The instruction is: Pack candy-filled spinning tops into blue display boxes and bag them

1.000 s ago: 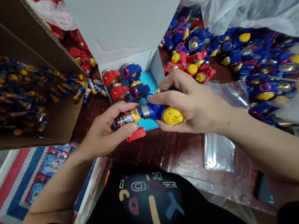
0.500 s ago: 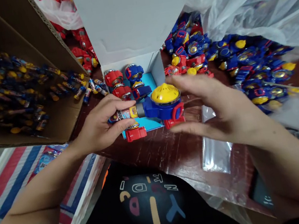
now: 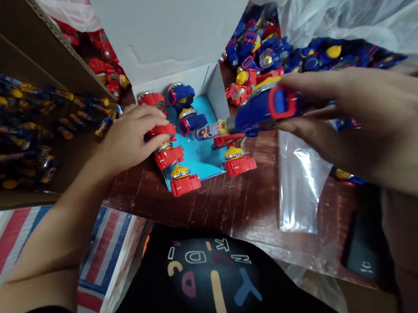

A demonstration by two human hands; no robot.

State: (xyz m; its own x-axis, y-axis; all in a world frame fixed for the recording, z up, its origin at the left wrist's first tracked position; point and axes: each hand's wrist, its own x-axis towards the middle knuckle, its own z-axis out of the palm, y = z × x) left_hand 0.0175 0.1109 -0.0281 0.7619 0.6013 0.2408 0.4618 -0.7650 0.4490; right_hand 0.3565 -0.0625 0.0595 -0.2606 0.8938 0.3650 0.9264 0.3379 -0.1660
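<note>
Firstly, taking the white box [image 3: 216, 93] as clock centre: at nine o'clock, one brown carton [image 3: 25, 43], holding many small tubes [image 3: 15, 125]. At eight, one striped sheet [image 3: 0, 261]. Left hand [image 3: 129, 137], at the box's nine o'clock edge: half open, thumb and fingers parted above the red toys [image 3: 169, 156]; contact cannot be told. Inside the box, near eleven, two blue toys [image 3: 181, 94]. At three, one blue watch [image 3: 254, 114] with red buckle, a printed tube [image 3: 208, 131] joined to its nine o'clock end and reaching over the box. Right hand [image 3: 365, 109]: thumb and fingers closed on the watch's three o'clock end, raised. At two, a toy heap [image 3: 266, 56]. At four, one clear bag [image 3: 297, 190]; farther out, one dark phone [image 3: 363, 248].
</note>
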